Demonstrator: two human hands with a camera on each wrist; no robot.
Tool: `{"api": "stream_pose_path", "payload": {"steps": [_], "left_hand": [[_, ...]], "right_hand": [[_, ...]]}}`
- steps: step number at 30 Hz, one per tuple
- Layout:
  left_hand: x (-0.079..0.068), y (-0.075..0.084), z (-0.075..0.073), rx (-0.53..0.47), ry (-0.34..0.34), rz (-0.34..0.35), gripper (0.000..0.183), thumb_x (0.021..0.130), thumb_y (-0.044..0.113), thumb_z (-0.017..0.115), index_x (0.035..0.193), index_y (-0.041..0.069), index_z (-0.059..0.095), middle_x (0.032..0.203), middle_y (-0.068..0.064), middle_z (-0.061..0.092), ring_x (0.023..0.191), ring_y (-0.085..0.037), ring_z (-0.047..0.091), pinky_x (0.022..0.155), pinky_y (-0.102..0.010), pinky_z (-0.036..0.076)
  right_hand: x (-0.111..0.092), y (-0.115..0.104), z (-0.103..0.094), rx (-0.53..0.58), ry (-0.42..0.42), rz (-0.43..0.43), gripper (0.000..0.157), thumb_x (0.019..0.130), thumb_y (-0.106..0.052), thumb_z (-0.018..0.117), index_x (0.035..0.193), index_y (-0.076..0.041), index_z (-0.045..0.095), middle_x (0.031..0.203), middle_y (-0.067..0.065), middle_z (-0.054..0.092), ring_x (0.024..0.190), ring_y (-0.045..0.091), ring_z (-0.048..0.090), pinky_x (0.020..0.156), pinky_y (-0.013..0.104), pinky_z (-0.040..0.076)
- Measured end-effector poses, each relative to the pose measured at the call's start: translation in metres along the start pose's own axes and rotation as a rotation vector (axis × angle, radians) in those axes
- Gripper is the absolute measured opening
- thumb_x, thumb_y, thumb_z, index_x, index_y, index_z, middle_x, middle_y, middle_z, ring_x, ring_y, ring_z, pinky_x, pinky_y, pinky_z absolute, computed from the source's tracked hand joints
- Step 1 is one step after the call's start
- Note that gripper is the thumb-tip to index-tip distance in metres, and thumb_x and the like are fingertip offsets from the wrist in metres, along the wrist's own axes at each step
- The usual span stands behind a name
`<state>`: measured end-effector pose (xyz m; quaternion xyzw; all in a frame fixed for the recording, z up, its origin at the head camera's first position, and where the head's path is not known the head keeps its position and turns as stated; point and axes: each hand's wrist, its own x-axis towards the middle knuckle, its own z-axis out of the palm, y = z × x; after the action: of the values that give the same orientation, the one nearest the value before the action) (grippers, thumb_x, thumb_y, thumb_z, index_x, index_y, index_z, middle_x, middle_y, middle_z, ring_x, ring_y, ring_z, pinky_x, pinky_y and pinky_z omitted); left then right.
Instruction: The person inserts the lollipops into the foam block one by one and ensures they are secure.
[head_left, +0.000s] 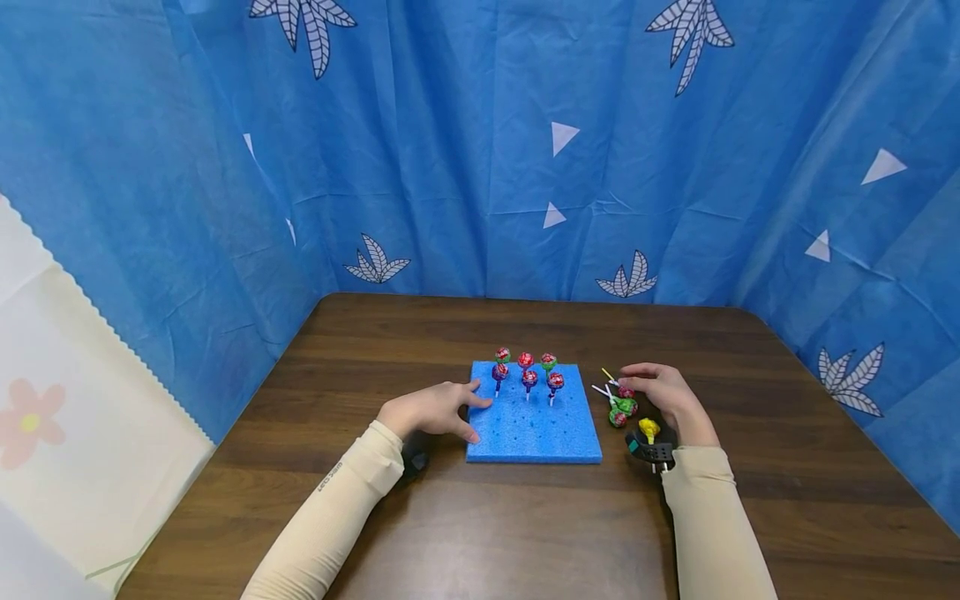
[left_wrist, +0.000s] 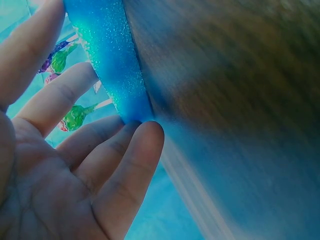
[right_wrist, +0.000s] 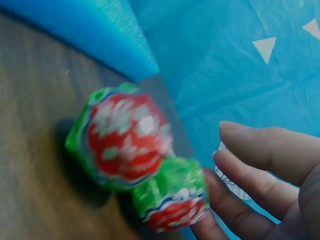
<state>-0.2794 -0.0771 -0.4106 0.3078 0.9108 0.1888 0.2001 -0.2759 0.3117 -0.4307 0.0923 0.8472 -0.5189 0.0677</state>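
A blue foam board [head_left: 532, 442] lies on the table, with several wrapped lollipops [head_left: 555, 382] standing upright in its back half. My left hand [head_left: 435, 410] rests at the board's left edge; in the left wrist view its fingers [left_wrist: 60, 97] are spread and touch the side of the foam. To the right of the board, my right hand [head_left: 667, 396] hovers over a loose pile of lollipops [head_left: 618, 417] with green and red wrappers. In the right wrist view two green-and-red lollipops [right_wrist: 127, 140] show close up, while thumb and fingers stand apart without gripping.
A yellow-wrapped lollipop [head_left: 649, 429] lies near the right wrist, beside the dark wrist strap [head_left: 651, 451]. Small holes dot the front half of the board. A blue patterned curtain [head_left: 450, 167] hangs around the brown wooden table [head_left: 540, 533].
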Motion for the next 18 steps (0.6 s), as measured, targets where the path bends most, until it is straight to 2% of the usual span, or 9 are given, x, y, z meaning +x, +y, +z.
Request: {"api": "stream_pose_path", "payload": {"steps": [4, 11, 18], "left_hand": [[0.0002, -0.0003, -0.0004, -0.002, 0.0, 0.004, 0.065, 0.087, 0.036, 0.076, 0.146, 0.023, 0.053, 0.166, -0.013, 0.026, 0.151, -0.038, 0.03, 0.119, -0.051, 0.034], [-0.0002, 0.0001, -0.0009, -0.003, -0.001, 0.007, 0.065, 0.088, 0.036, 0.076, 0.147, 0.022, 0.052, 0.166, -0.013, 0.026, 0.151, -0.037, 0.03, 0.119, -0.051, 0.034], [0.0, -0.0002, -0.0004, -0.002, -0.003, 0.004, 0.065, 0.088, 0.036, 0.076, 0.147, 0.022, 0.052, 0.166, -0.013, 0.025, 0.151, -0.037, 0.03, 0.119, -0.051, 0.034]], "right_hand": [[0.001, 0.0061, 0.0, -0.01, -0.005, 0.012, 0.05, 0.098, -0.024, 0.065, 0.138, 0.004, 0.053, 0.148, 0.029, 0.041, 0.131, 0.045, 0.038, 0.115, 0.065, 0.027], [-0.001, 0.0075, -0.0023, -0.051, -0.032, -0.006, 0.049, 0.098, -0.021, 0.065, 0.138, 0.006, 0.053, 0.143, 0.029, 0.047, 0.122, 0.042, 0.048, 0.112, 0.061, 0.036], [-0.0017, 0.0069, -0.0043, -0.105, -0.036, 0.008, 0.045, 0.097, -0.02, 0.067, 0.133, 0.005, 0.058, 0.139, 0.028, 0.05, 0.119, 0.042, 0.047, 0.109, 0.063, 0.037]]}}
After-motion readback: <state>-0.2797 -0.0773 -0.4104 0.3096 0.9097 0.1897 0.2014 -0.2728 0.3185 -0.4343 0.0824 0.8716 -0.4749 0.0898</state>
